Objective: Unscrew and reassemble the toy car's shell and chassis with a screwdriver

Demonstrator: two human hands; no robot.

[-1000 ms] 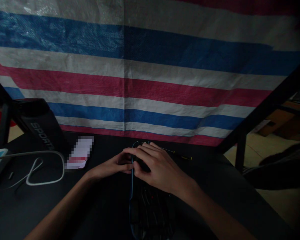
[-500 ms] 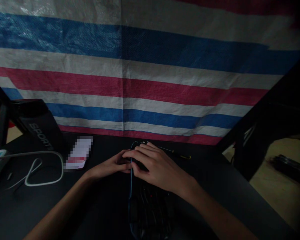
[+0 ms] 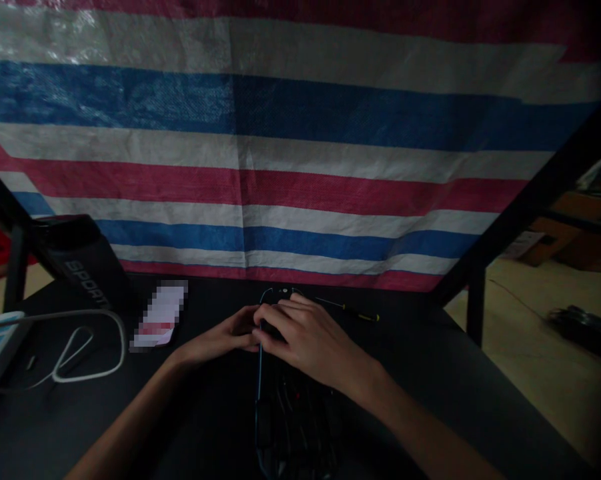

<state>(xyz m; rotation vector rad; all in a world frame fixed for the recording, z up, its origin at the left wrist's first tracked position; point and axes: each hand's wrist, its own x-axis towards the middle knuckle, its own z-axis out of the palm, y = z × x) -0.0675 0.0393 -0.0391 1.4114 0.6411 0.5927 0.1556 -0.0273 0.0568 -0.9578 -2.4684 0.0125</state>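
Observation:
A long black device (image 3: 300,427) with a thin blue edge lies on the dark desk in front of me, its lower part lost in shadow. Dark cable-like or ribbed shapes and a tiny red spot show on its top; its exact kind is unclear. My left hand (image 3: 235,330) grips the far left edge with bent fingers. Across the top reaches my right hand (image 3: 305,333), its thumb and index finger closed at that same edge, close to the left fingertips. Whether a small part sits between the fingers is hidden. Beyond my right hand lies a yellow-and-black screwdriver (image 3: 360,313).
On the left stand a black box (image 3: 87,267) marked SPORT and a phone (image 3: 160,313) with a blurred screen. A white cable (image 3: 123,347) loops beside a white power strip (image 3: 0,340). Striped sheeting (image 3: 300,193) hangs behind the desk between dark frame bars.
The camera view has shifted slightly, showing more floor at the right. My right thumb and index finger have drawn closer together at the device's left edge. Both hands stay on the device.

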